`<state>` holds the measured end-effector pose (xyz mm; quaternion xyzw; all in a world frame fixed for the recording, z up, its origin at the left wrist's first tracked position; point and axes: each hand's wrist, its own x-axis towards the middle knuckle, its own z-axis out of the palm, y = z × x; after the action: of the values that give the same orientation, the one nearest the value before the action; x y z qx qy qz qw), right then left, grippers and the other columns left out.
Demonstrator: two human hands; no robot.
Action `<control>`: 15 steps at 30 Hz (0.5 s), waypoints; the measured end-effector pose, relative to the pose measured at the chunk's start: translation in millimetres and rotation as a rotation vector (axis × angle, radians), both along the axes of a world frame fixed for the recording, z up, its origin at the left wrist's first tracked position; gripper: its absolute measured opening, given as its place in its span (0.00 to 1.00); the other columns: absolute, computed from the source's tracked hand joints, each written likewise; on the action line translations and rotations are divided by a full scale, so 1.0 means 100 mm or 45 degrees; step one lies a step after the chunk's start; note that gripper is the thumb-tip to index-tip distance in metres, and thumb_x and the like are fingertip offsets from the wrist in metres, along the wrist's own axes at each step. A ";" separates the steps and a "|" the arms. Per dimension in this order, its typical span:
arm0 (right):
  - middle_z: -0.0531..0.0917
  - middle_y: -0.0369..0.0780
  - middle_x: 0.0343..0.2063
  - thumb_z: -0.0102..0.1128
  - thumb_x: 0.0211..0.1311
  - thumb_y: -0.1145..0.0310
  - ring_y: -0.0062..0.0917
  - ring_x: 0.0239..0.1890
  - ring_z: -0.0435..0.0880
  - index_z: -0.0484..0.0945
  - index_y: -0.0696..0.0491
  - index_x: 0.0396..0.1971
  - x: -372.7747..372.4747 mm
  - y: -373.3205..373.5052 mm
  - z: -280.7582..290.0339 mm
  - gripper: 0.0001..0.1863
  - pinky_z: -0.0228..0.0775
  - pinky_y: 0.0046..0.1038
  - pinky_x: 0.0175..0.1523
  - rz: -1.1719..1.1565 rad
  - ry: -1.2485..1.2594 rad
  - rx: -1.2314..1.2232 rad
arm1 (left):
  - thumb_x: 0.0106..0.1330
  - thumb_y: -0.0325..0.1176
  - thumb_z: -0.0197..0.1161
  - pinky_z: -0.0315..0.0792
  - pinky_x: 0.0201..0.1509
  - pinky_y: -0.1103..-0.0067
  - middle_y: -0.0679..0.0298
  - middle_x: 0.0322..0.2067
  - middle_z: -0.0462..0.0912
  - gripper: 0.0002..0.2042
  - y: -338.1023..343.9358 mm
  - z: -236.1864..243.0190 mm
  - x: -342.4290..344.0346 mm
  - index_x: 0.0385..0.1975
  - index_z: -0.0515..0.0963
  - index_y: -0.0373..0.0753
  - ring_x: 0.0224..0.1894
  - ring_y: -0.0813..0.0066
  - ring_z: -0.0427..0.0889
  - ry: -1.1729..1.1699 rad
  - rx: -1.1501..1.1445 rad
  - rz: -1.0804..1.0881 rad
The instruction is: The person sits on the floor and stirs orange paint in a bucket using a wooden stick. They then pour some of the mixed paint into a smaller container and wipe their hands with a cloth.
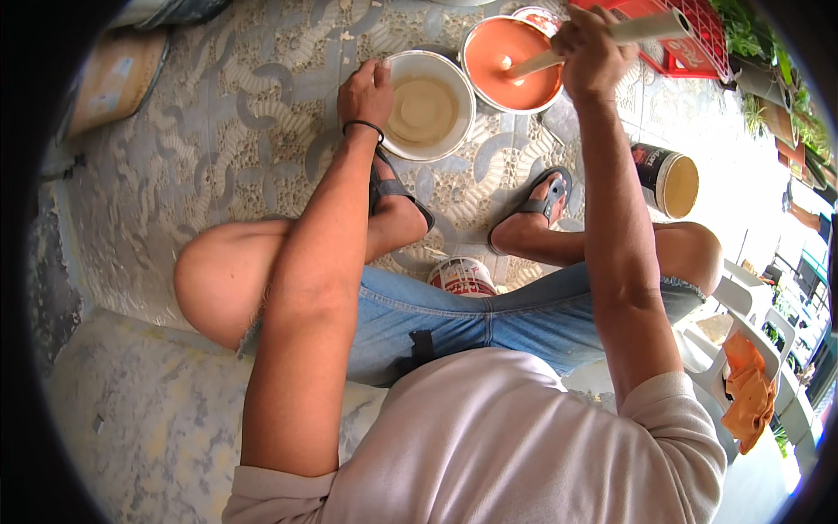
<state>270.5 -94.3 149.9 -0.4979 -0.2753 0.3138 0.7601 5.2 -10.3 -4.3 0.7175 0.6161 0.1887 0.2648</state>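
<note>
My left hand (367, 93) is closed over the left rim of a white bucket (463, 122), which has a beige layer at its bottom. Beside it on the right stands another bucket (522, 111) full of orange paint (506, 44). My right hand (596, 54) grips a long pale stick (648, 29) that looks like a pipe, with a hollow upper end. It slants down to the left, its lower end dipping into the orange paint. Some of the grip is hidden behind my knuckles.
A red crate (672, 57) stands past my right hand, near potted plants (764, 52). A dark-labelled can (676, 183) lies tipped beside my right knee. Another paint can (463, 276) sits between my legs. An orange cloth (747, 393) hangs on a white chair (768, 336).
</note>
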 end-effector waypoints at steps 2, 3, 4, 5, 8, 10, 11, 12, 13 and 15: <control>0.65 0.30 0.13 0.59 0.62 0.75 0.16 0.11 0.63 0.67 0.48 0.21 -0.07 0.10 -0.03 0.12 0.56 0.23 0.18 0.057 0.067 0.003 | 0.73 0.53 0.54 0.78 0.53 0.58 0.52 0.47 0.87 0.20 -0.01 0.02 0.00 0.51 0.83 0.48 0.50 0.45 0.84 -0.015 -0.032 0.011; 0.65 0.30 0.13 0.59 0.62 0.74 0.16 0.11 0.63 0.67 0.48 0.20 -0.09 0.14 0.03 0.13 0.57 0.23 0.18 0.061 0.054 0.041 | 0.73 0.53 0.54 0.78 0.53 0.58 0.53 0.47 0.87 0.20 -0.01 0.02 0.00 0.51 0.83 0.48 0.51 0.45 0.84 -0.007 -0.029 0.009; 0.66 0.30 0.13 0.59 0.62 0.74 0.16 0.11 0.64 0.66 0.48 0.20 -0.07 0.19 0.08 0.14 0.57 0.23 0.18 0.039 -0.036 0.078 | 0.73 0.53 0.54 0.78 0.53 0.58 0.53 0.47 0.87 0.20 0.01 0.03 0.00 0.51 0.83 0.48 0.51 0.45 0.84 0.002 -0.027 0.008; 0.66 0.30 0.13 0.59 0.62 0.74 0.15 0.12 0.64 0.66 0.48 0.19 -0.04 0.23 0.10 0.14 0.57 0.22 0.18 0.014 -0.124 0.108 | 0.73 0.54 0.54 0.78 0.53 0.58 0.53 0.48 0.87 0.20 0.00 0.02 0.00 0.52 0.83 0.48 0.51 0.45 0.84 0.012 -0.032 0.004; 0.67 0.29 0.13 0.59 0.62 0.74 0.14 0.12 0.65 0.66 0.48 0.19 0.12 0.23 -0.01 0.14 0.57 0.21 0.18 -0.064 -0.358 0.043 | 0.73 0.54 0.54 0.78 0.54 0.58 0.53 0.48 0.87 0.20 -0.01 -0.01 0.03 0.52 0.83 0.48 0.52 0.46 0.84 -0.019 -0.043 0.002; 0.67 0.28 0.13 0.59 0.62 0.75 0.14 0.12 0.64 0.69 0.49 0.21 0.23 0.14 -0.04 0.11 0.56 0.21 0.18 -0.085 -0.316 -0.075 | 0.73 0.54 0.54 0.78 0.54 0.58 0.53 0.48 0.87 0.20 -0.03 0.05 0.04 0.52 0.83 0.48 0.51 0.46 0.84 -0.024 -0.076 0.018; 0.67 0.28 0.13 0.59 0.62 0.75 0.13 0.11 0.63 0.72 0.50 0.23 0.23 0.07 -0.03 0.09 0.55 0.21 0.17 -0.084 -0.195 -0.143 | 0.73 0.54 0.54 0.78 0.54 0.58 0.53 0.48 0.87 0.20 -0.03 0.08 0.02 0.52 0.83 0.49 0.51 0.46 0.84 -0.024 -0.091 0.031; 0.66 0.28 0.13 0.59 0.62 0.74 0.14 0.11 0.63 0.72 0.51 0.24 0.14 0.01 -0.02 0.08 0.55 0.21 0.17 -0.116 -0.138 -0.157 | 0.73 0.54 0.54 0.78 0.54 0.59 0.53 0.48 0.87 0.20 -0.02 0.04 -0.01 0.52 0.83 0.49 0.51 0.46 0.84 -0.028 -0.058 0.029; 0.66 0.29 0.13 0.59 0.62 0.73 0.14 0.11 0.63 0.73 0.51 0.25 0.06 -0.02 -0.06 0.07 0.56 0.22 0.17 -0.147 -0.081 -0.171 | 0.73 0.54 0.54 0.78 0.54 0.59 0.54 0.48 0.87 0.20 -0.02 0.00 -0.04 0.51 0.83 0.49 0.51 0.46 0.84 -0.031 -0.026 0.028; 0.66 0.30 0.12 0.58 0.63 0.72 0.16 0.10 0.63 0.73 0.51 0.25 -0.01 0.02 -0.09 0.06 0.57 0.22 0.17 -0.168 0.063 -0.085 | 0.73 0.54 0.54 0.78 0.53 0.59 0.54 0.47 0.87 0.20 -0.01 -0.01 0.00 0.51 0.83 0.50 0.51 0.46 0.84 -0.032 -0.003 0.016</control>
<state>269.3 -92.5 140.6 -0.5320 -0.2124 0.2844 0.7688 5.3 -11.0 -5.3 0.7108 0.6175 0.1986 0.2719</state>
